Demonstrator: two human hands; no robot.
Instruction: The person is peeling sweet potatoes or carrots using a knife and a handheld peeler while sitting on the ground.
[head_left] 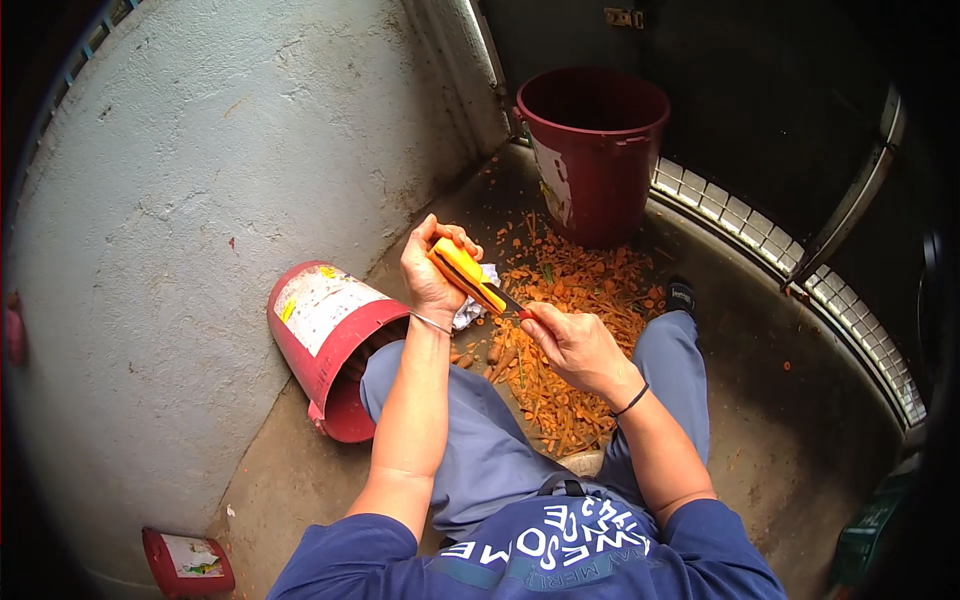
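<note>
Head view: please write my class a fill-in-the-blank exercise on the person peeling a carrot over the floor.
1. The left hand holds a ____ carrot.
2. The right hand holds a peeler with a ____ handle.
3. The carrot peelings lie in a heap on the ____.
4. The upright bucket behind the heap is ____ in colour.

Missing words: orange; red; floor; dark red

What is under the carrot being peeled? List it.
Below the carrot lies a heap of orange peelings on the concrete floor. The knees and hands cover part of the heap.
</note>
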